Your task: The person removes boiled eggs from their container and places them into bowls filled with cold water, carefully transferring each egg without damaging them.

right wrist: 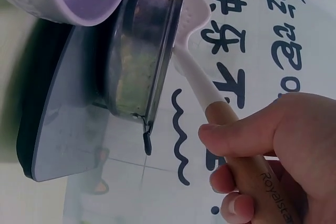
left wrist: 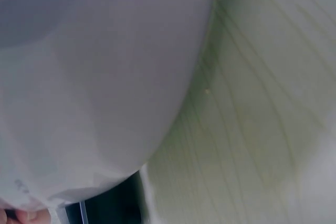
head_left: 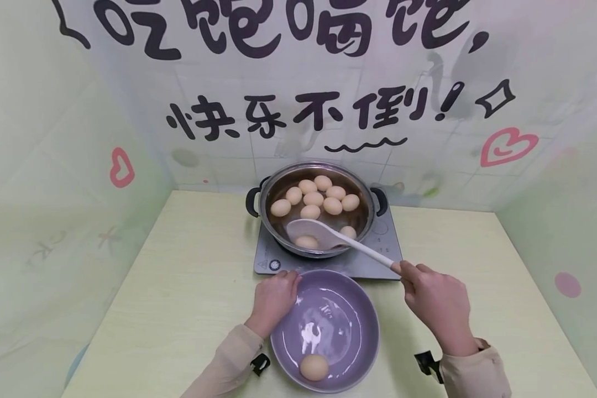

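My right hand (head_left: 439,303) grips the wooden handle (right wrist: 247,177) of a pale slotted spoon (head_left: 370,253), whose head is over the near side of a steel pot (head_left: 323,255). An egg (head_left: 307,242) shows at the spoon's head; whether it lies in it I cannot tell. Several more brown eggs (head_left: 332,206) are in the pot's liquid. My left hand (head_left: 275,298) holds the upper left rim of a purple bowl (head_left: 370,331), which has one egg (head_left: 314,367) near its front wall. In the left wrist view the bowl's pale outside (left wrist: 121,66) hides most of that hand.
Under the pot is a grey induction cooker (head_left: 388,235), just behind the bowl. Black side handles (head_left: 252,202) stick out from the pot. A printed wall sheet (head_left: 288,160) stands behind the pale wooden table (head_left: 189,265), with more sheeting at both sides.
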Demonstrator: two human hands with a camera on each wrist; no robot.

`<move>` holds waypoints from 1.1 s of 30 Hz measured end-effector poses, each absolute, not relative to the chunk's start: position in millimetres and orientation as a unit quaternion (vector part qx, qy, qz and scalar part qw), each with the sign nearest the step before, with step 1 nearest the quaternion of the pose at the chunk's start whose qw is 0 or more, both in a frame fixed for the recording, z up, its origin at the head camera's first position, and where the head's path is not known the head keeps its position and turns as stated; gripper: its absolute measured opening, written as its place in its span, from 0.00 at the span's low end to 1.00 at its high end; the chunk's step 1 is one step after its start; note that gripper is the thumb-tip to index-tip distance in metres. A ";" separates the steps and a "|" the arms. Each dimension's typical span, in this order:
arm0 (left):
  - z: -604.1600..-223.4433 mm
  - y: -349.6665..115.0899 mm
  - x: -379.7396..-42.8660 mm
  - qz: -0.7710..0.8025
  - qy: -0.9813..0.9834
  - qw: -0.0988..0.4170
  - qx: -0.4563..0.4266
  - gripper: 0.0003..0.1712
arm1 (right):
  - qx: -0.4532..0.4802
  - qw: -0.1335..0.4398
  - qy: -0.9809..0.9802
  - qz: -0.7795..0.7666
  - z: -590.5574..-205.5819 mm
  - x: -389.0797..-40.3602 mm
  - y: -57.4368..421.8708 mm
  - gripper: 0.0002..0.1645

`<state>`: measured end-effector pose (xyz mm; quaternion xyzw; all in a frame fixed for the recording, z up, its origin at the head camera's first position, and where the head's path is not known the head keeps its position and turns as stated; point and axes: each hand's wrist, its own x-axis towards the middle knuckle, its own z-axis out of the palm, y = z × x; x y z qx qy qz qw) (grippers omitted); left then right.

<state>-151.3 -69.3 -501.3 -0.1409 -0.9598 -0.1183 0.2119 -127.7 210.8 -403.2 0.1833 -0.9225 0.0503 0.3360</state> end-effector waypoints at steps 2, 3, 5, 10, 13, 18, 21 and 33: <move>-501.7 -69.2 -150.6 -0.118 -0.960 0.211 -0.141 0.10 | 0.183 0.323 -0.927 0.051 -403.9 -126.7 209.6 0.03; -501.7 -69.1 -150.1 -0.120 -0.960 0.209 -0.141 0.10 | 0.181 0.317 -0.929 0.053 -404.3 -126.2 209.0 0.02; -501.6 -69.0 -148.9 -0.121 -0.961 0.206 -0.140 0.10 | 0.180 0.307 -0.933 0.055 -404.6 -125.3 207.8 0.03; -501.7 -68.9 -147.9 -0.121 -0.962 0.203 -0.138 0.10 | 0.181 0.283 -0.940 0.062 -401.5 -124.7 204.9 0.07; -501.5 -69.3 -148.1 -0.120 -0.961 0.206 -0.137 0.10 | 0.177 0.248 -0.950 0.067 -398.4 -124.7 203.5 0.11; -500.4 -69.8 -148.2 -0.119 -0.960 0.210 -0.138 0.09 | 0.161 0.176 -0.968 0.075 -393.8 -124.0 201.8 0.14; -499.8 -69.8 -148.4 -0.118 -0.960 0.212 -0.138 0.09 | 0.150 0.146 -0.975 0.078 -391.0 -124.7 201.6 0.11; -500.2 -68.9 -150.4 -0.120 -0.961 0.210 -0.136 0.09 | 0.168 0.119 -0.977 0.063 -380.3 -131.1 201.2 0.11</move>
